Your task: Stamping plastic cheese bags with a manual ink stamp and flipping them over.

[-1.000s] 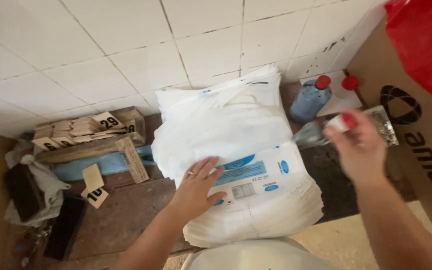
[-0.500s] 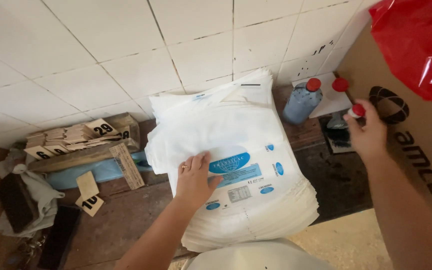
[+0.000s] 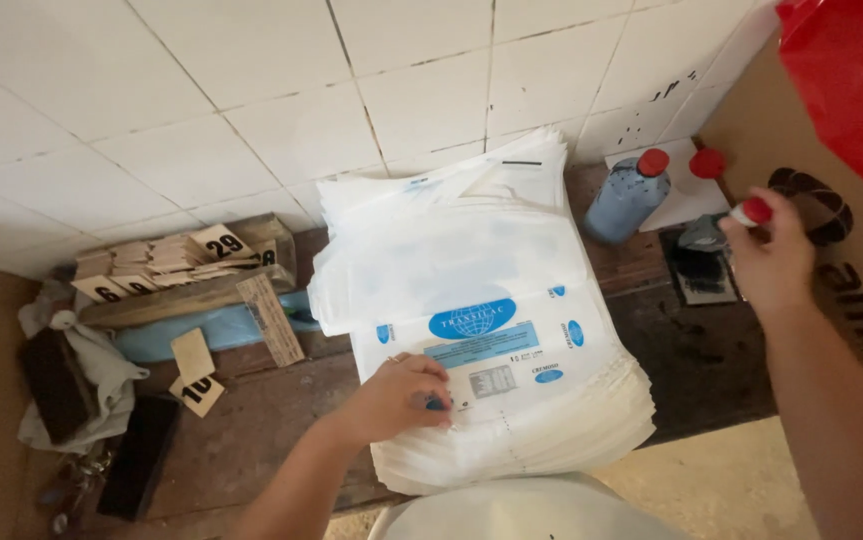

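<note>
Item, far left: I logged a grey rag heaped over a dark block, then a wooden tray of small numbered tags with two loose tags lying on the worn wooden bench just in front of it, and a light blue roll beside the tray. Item, centre: a thick stack of white printed bags lay flat on the bench, its far edge against the tiled wall, the printed blue oval facing up. My left hand rested on the stack's near left corner, fingers curled and pressed together on the top sheet, thumb tucked toward them; whether they pinched only one sheet I could not tell. To do this step well, I judged the hand should pin the pile firmly so the top bag stayed square and flat. Item, right: a grey-blue bottle with a red cap stood against the wall, near a dark ink pad. My right hand hovered at the pad, fingers closed around a red-topped stamp. I judged a straight, even press on the pad best, since tilting could load one edge. Item, far right: a cardboard box and red plastic bag.
</note>
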